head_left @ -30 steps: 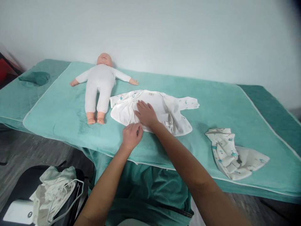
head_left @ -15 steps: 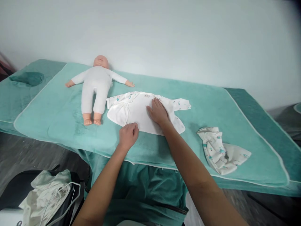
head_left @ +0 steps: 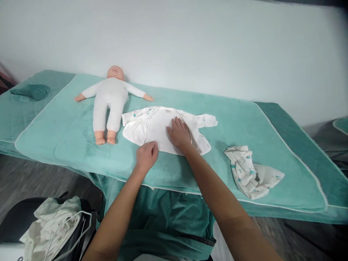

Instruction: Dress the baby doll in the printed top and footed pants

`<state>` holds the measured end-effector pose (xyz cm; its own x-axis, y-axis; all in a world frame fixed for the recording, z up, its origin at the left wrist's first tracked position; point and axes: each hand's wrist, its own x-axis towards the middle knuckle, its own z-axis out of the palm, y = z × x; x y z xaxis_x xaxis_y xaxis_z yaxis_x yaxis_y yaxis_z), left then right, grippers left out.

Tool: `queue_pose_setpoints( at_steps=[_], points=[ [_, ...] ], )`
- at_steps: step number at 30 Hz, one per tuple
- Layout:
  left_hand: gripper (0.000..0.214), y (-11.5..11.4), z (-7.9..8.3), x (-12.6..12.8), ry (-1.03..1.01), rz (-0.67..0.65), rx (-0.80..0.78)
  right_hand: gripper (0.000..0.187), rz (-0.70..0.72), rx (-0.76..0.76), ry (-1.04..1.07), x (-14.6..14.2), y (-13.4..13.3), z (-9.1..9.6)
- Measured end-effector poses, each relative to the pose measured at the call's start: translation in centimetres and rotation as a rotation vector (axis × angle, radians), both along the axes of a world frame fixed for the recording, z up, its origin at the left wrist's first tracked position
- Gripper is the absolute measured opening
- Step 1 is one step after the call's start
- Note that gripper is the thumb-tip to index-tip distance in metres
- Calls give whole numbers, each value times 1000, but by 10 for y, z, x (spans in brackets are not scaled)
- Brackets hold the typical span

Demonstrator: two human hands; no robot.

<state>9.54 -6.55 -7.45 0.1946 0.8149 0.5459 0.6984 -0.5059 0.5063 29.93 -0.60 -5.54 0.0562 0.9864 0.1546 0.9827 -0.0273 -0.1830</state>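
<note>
A small white baby shirt [head_left: 159, 132] with printed sleeves lies spread open on the green table cover, its pale inside facing up. My right hand [head_left: 179, 135] rests flat on its right half, fingers stretched out. At the shirt's near hem, my left hand [head_left: 147, 155] is closed, with the edge of the cloth at its fingers; the fingertips are hidden beneath the hand. Just left of the shirt, a baby doll [head_left: 111, 98] in a white bodysuit lies on its back, arms spread and feet toward me.
Crumpled printed baby trousers [head_left: 248, 172] lie to the right on the green cover [head_left: 195, 174]. Below left, a black chair [head_left: 16, 214] holds a heap of pale clothes [head_left: 51, 224] and a white hanger [head_left: 87, 226]. A white wall [head_left: 174, 43] stands behind the table.
My right hand has slid slightly down and left over the shirt's inside. The left hand stays at the hem, and the view has shifted a little.
</note>
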Motion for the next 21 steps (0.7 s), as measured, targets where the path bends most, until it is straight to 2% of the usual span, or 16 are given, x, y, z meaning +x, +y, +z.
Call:
queue_pose_setpoints(
  at_steps=[16, 19, 21],
  points=[
    [20, 0, 0, 1, -23, -9, -56, 68, 0, -1, -38, -8, -11, -3],
    [20, 0, 7, -2, -100, -37, -92, 68, -5, -16, -26, -7, -11, 0],
    [20, 1, 21, -12, -188, -62, -86, 67, 6, -33, 6, -3, -11, 1]
  ],
)
